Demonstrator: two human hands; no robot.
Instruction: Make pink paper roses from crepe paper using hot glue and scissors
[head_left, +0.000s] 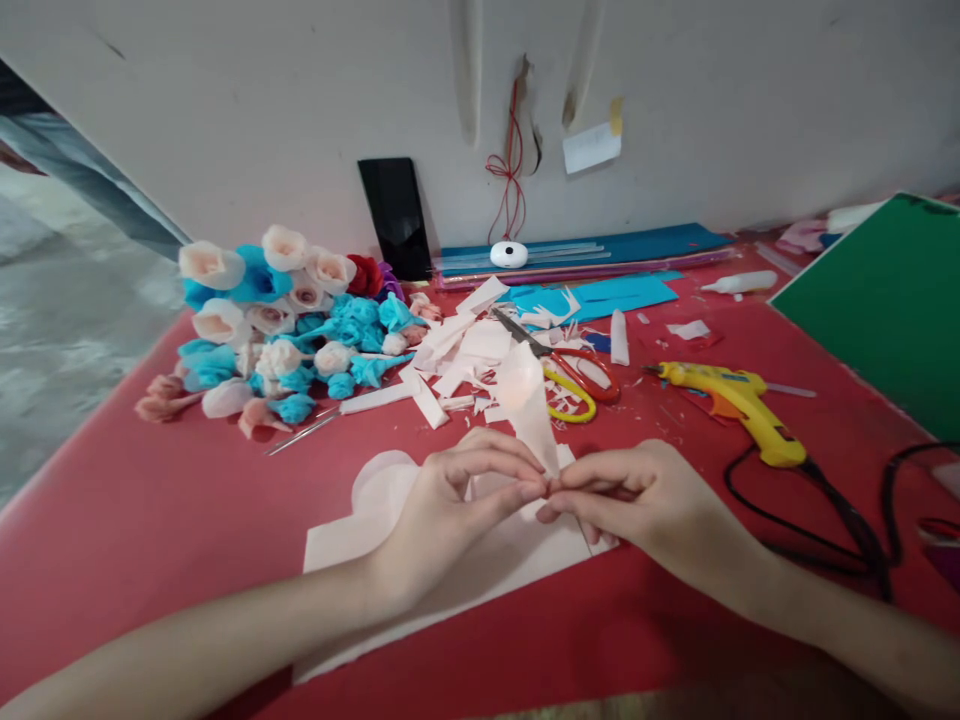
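Evidently, the narrow lower end of a pale paper piece [523,390] is pinched by both hands: by the grip of the left hand [442,490] and that of the right hand [652,495], fingertips nearly meeting. The piece is held upright over a pale paper sheet [487,580] on the red counter [187,500], its cupped top turned toward the scissors [559,365]. The step in hand is judged to be the gathering of the base into a stem, as is suggested by the paper flowers [277,320] piled at the left. For the next move, a tight, even twist seems to be called for, with the cupped part left uncrushed.
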